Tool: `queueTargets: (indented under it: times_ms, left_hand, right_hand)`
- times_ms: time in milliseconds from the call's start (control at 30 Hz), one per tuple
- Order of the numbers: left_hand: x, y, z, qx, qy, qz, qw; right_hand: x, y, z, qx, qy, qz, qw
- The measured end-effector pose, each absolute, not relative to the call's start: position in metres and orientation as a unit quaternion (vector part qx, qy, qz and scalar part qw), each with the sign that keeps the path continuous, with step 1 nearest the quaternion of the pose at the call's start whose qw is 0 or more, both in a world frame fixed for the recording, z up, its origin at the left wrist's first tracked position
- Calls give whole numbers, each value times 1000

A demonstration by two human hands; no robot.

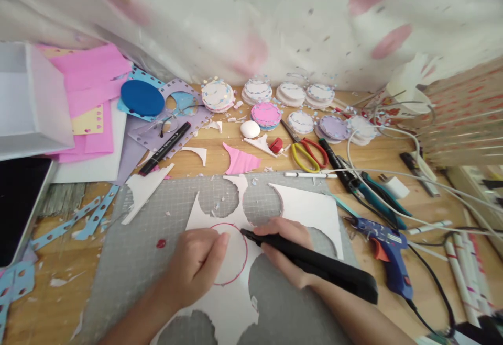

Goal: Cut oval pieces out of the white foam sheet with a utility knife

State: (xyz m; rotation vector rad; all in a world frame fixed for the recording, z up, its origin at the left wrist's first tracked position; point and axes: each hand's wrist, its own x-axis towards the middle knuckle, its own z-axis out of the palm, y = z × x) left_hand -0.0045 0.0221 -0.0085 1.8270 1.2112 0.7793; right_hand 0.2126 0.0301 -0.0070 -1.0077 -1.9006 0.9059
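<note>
A white foam board (212,308) with round cut-outs lies on the grey cutting mat (129,282). My left hand (196,264) rests closed on its left side, fingers curled, thumb beside a drawn red circle (247,253). They hold the board against the mat. In my right hand (286,251) is a black utility knife (318,266), its tip at the circle's upper right line. Its blade is too small to make out clearly. Another white foam piece (310,209) with curved cuts lies beyond my right hand.
Decorated discs (301,122) stand in rows at the back. Scissors (304,151), a black marker (165,148), pliers (383,198) and a blue glue gun (387,253) lie around the mat. White cables (393,209) cross the right side. A tablet (23,203) lies at left.
</note>
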Motion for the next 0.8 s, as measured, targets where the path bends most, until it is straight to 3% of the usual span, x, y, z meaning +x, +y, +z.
queueTargets:
  times_ms: [133,333,533,633,733,800]
  left_hand:
    - [-5,21,-7,693,505,316,405]
    - [2,18,-7,684,520,319,400]
    - [-15,17,7,620,596,380,342]
    - [-28,8,15,722,567,317,239]
    - [-24,-19,12,868,474,140,56]
    - [-9,-45,5,874,468,123,-47]
  right_hand:
    - [218,27,-12,-412,-714,395,406]
    - [220,26,-28,-480,-461,528,527]
    - [214,33,-20,-465,-421,557,545]
    - [213,35,-19,-462,-422,555,549]
    - [213,35,-21,-456,-428,558,546]
    - [213,35,-22,-453,-432,559,544]
